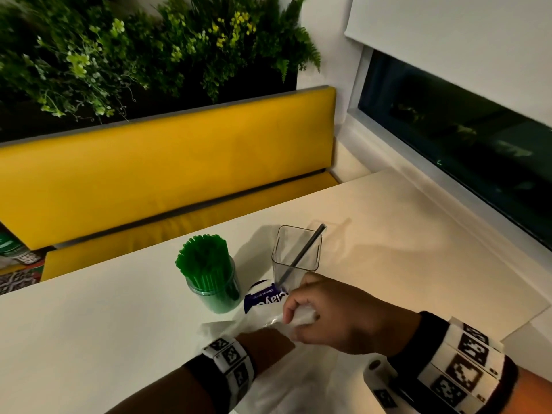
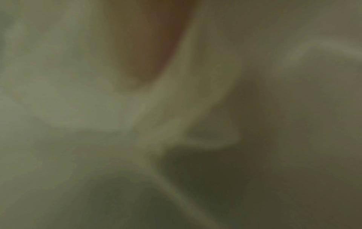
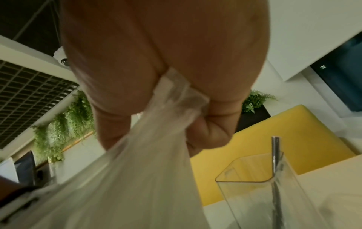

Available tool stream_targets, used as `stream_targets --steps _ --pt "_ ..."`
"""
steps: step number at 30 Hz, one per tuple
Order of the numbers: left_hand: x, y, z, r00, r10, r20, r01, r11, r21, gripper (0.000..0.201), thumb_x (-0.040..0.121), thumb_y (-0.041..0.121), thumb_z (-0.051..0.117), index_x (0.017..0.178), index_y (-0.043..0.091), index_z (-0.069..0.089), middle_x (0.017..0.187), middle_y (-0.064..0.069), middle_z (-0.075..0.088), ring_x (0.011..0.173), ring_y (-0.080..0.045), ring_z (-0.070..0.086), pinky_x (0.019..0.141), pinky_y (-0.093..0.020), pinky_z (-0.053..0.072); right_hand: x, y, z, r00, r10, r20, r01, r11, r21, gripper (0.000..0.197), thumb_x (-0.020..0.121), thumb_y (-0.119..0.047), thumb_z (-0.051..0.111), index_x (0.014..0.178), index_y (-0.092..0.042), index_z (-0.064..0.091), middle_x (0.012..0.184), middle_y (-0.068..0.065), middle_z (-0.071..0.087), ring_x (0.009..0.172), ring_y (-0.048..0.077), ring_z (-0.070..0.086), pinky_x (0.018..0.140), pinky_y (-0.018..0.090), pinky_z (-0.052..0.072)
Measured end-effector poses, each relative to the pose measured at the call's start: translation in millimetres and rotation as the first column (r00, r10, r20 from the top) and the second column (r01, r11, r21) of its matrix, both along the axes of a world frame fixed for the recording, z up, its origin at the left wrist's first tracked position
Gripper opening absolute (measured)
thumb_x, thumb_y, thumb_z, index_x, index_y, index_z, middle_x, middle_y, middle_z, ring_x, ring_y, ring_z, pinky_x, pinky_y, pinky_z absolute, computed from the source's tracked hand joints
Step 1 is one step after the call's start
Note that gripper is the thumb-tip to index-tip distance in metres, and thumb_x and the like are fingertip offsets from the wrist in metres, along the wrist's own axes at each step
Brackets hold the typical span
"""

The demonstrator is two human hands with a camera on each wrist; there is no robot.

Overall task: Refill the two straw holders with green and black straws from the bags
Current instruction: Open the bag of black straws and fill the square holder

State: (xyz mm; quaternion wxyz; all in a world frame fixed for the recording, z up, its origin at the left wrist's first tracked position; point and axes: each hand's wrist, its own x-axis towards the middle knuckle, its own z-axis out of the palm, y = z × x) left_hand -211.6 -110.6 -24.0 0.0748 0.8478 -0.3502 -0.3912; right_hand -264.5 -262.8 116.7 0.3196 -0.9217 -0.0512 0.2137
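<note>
While the bag (image 1: 268,319) is gripped by the right hand (image 1: 331,315), the left hand (image 1: 265,343) is buried inside it, its state hidden. One black straw (image 1: 301,255) is seen leaning in the clear holder (image 1: 310,252).

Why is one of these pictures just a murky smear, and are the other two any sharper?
Left wrist view: fully out of focus, only pale folds and a brownish blur. Head view: dim, warm light, sharp, the clear square plastic holder casting a shadow on the white table. Right wrist view: the crumpled white plastic bag is blurred, edges bent.
</note>
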Motion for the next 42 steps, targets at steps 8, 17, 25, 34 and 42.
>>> stream_targets --steps 8,17,25,34,42 --pt "6.4 1.3 61.7 0.993 -0.076 0.09 0.081 0.996 -0.048 0.034 0.1 0.044 0.04 0.124 0.028 0.058 0.126 -0.002 0.061 0.116 -0.023 0.055 0.101 -0.033 0.039 -1.4 -8.4 -22.5 0.995 -0.024 -0.1 0.001 0.975 -0.223 0.078 0.072 -0.048 0.078 0.138 -0.048 0.035 0.129 -0.006 0.054 0.114 0.02 0.056 0.094 0.03 0.045" --pt "6.2 0.3 66.6 0.993 -0.078 0.084 0.094 0.975 -0.201 0.038 0.103 0.044 0.035 0.135 0.031 0.051 0.135 0.003 0.057 0.125 -0.015 0.05 0.104 -0.026 0.032 4.1 -18.1 -42.7 0.998 -0.057 0.013 0.059 0.977 -0.203 0.046 0.09 -0.031 0.061 0.129 -0.048 0.043 0.122 -0.006 0.055 0.106 0.02 0.057 0.085 0.031 0.046" --pt "5.2 -5.9 66.5 0.975 -0.169 0.144 0.199 0.952 -0.231 0.026 0.1 0.026 0.046 0.119 0.018 0.06 0.115 -0.006 0.065 0.105 -0.02 0.059 0.096 -0.03 0.043 5.9 -12.3 -56.3 0.984 -0.172 0.052 0.17 0.985 0.036 0.035 0.094 -0.016 0.051 0.121 -0.035 0.061 0.105 -0.007 0.048 0.096 0.011 0.053 0.081 0.016 0.042" --pt "12.2 19.6 97.5 0.97 0.231 -0.072 -0.233 0.81 -0.538 0.011 0.087 0.027 0.069 0.087 0.017 0.063 0.075 0.011 0.063 0.067 0.0 0.056 0.068 -0.021 0.048 3.0 -41.1 -81.1 0.945 -0.312 0.092 0.307 0.949 0.069 0.011 0.098 -0.03 0.054 0.089 -0.031 0.059 0.084 -0.012 0.06 0.078 -0.002 0.053 0.069 0.018 0.039" --pt "55.3 -12.4 206.1 0.797 0.35 -0.493 -0.454 -0.192 -0.87 0.022 0.087 0.006 0.065 0.08 0.027 0.068 0.077 -0.006 0.069 0.081 -0.028 0.067 0.078 -0.039 0.057 -8.3 -34.4 -105.0 0.966 -0.222 0.136 0.232 0.971 -0.061 0.017 0.1 -0.032 0.046 0.099 -0.022 0.059 0.096 -0.005 0.058 0.088 0.014 0.054 0.078 0.026 0.043"
